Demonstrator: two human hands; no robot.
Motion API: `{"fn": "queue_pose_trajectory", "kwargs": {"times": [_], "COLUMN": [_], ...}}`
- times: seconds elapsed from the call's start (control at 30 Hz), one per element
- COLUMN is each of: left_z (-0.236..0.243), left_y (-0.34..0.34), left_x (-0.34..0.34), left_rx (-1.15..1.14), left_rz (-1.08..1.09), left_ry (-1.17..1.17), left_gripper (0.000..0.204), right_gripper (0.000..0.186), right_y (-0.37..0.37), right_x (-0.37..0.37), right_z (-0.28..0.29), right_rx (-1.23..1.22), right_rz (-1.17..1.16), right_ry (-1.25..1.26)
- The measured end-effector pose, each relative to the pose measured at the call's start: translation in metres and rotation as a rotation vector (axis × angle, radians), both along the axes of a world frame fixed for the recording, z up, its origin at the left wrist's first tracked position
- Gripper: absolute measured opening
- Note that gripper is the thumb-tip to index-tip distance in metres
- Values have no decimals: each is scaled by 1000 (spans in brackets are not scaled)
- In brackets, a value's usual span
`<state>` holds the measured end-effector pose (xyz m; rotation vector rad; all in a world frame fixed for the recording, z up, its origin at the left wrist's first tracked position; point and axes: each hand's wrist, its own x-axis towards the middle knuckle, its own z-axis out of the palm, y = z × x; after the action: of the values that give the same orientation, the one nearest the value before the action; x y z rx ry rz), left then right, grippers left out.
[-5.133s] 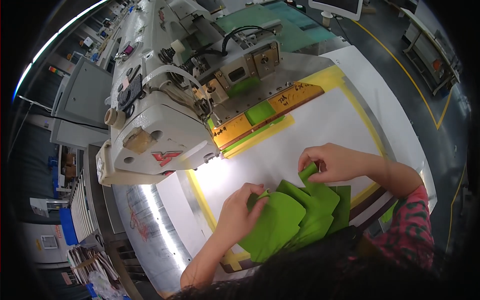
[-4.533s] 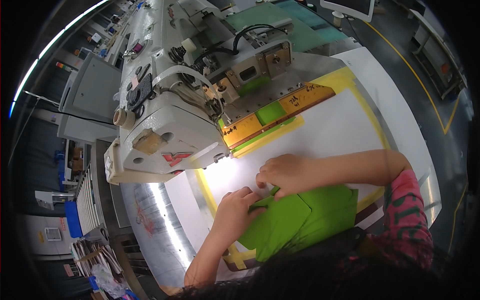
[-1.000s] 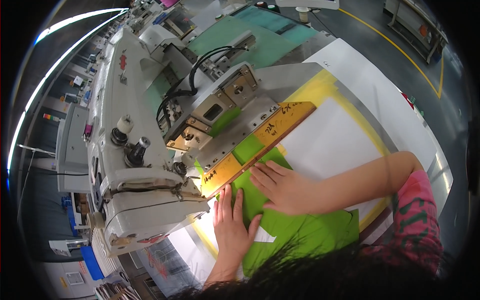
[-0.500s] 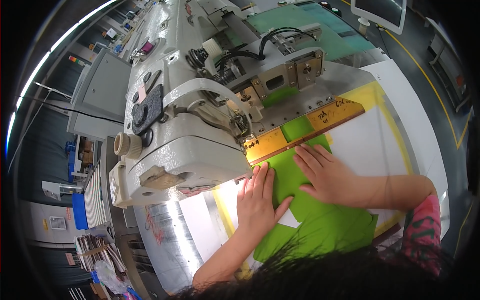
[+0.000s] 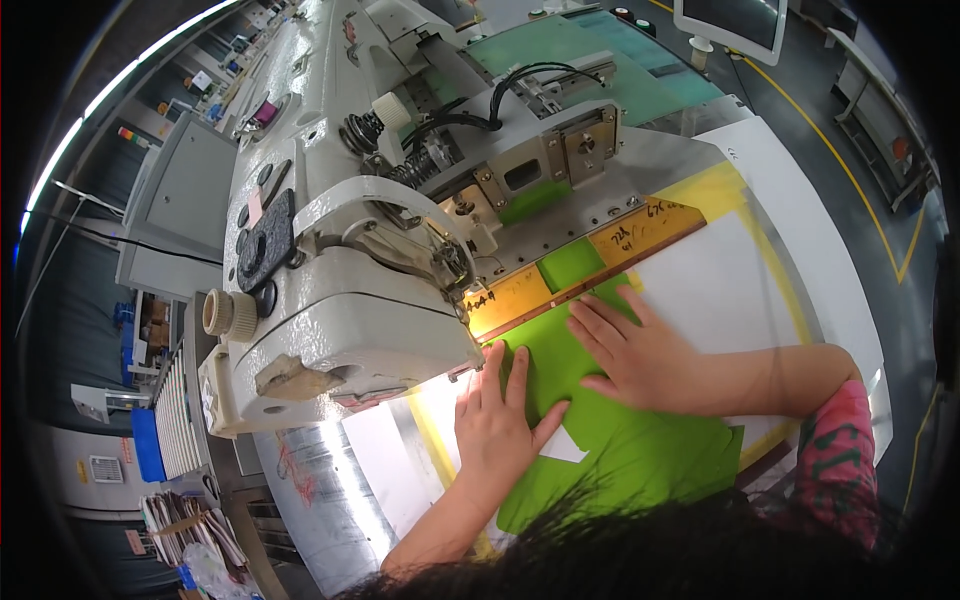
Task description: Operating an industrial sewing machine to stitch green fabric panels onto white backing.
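Observation:
Bright green fabric (image 5: 640, 440) lies under both of my hands, its far edge running beneath an orange clamp plate (image 5: 620, 240) of the sewing machine (image 5: 350, 310). Through a cut-out in the plate a patch of the same green shows. My left hand (image 5: 495, 430) rests flat at the fabric's left edge, fingers spread, fingertips close to the machine head. My right hand (image 5: 640, 350) presses flat on the fabric just below the plate, its fingers stretched out. Between the hands a white sheet shows through a gap in the fabric. My hair hides the near part of the fabric.
White sheets edged with yellow tape (image 5: 775, 250) cover the table to the right. A bare metal surface (image 5: 320, 490) with red thread scraps lies at the left. Behind the machine is a green table top (image 5: 550, 50), with a monitor (image 5: 735, 25) at the far right. Papers (image 5: 190, 530) are stacked lower left.
The whole view has shifted slightly. My left fingers are spread wider and sit a little farther from the plate. My right hand's fingers have spread on the fabric; the clamp plate looks unchanged.

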<state>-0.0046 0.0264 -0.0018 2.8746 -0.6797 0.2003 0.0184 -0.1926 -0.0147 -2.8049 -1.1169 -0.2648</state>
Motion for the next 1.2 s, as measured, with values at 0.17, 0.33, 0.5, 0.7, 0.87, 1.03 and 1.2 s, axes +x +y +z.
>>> {"fn": "queue_pose_trajectory", "kwargs": {"times": [0.17,0.33,0.5,0.7,0.87,1.03,1.2], "left_z": [2,0,0,0,0,-1,0], "left_y": [-1,1,0,-1,-1,-2,-4], "left_x": [-1,1,1,1,1,2,1], "left_rx": [46,42,-50,-49,-40,-27,-22], "left_rz": [-4,-28,-20,-26,-21,-34,-21], "left_ry": [-39,-113,-13,-13,-16,-32,-31], "left_gripper": [69,67,69,70,70,69,70], "right_gripper": [64,64,63,62,61,61,62], "right_y": [1,-1,-3,-6,-7,-8,-10], "right_x": [-2,2,5,6,7,7,8], "right_z": [2,6,6,7,8,8,8], "right_rx": [64,88,58,27,19,73,23], "right_rz": [-8,11,29,57,64,39,49], "right_ry": [46,36,33,8,10,58,19]}}
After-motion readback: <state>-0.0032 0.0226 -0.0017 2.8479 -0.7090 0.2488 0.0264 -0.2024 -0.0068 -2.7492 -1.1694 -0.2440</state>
